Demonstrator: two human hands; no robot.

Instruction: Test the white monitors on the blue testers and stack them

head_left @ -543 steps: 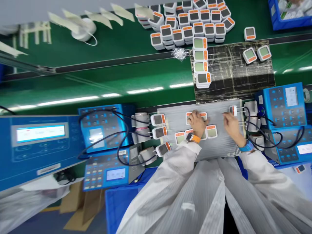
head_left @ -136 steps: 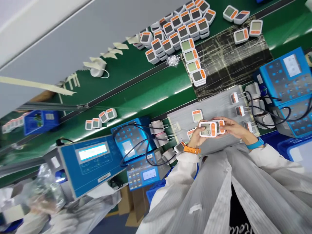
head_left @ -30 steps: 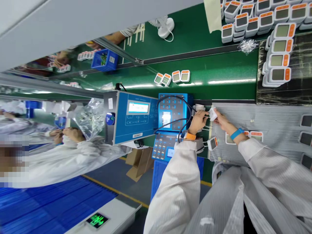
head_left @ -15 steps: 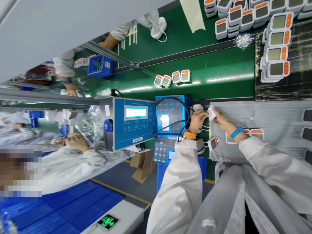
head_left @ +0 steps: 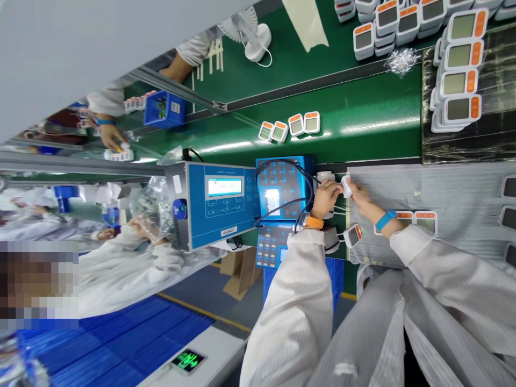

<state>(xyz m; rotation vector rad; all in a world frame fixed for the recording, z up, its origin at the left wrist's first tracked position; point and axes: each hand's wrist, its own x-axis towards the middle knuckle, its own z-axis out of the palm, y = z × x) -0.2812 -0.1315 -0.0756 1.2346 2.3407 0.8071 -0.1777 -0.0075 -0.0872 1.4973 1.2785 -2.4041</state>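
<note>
Left hand [head_left: 328, 199] and right hand [head_left: 360, 201] pinch a white monitor [head_left: 345, 186]; 1 docked monitor [head_left: 353, 235] sits beside, stacked monitors [head_left: 459, 86] wait far right.

Left hand [head_left: 325, 199] and right hand [head_left: 360, 201] reach forward, curled, almost meeting.

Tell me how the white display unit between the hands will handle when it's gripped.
The white display unit, pinched by the right hand beside the left hand, looks stiff, since it holds a firm boxy shape. Its smooth, glossy casing may be somewhat slippery. With flat, squared sides, it probably won't roll if set down, though it may tip if stood on edge.
</note>
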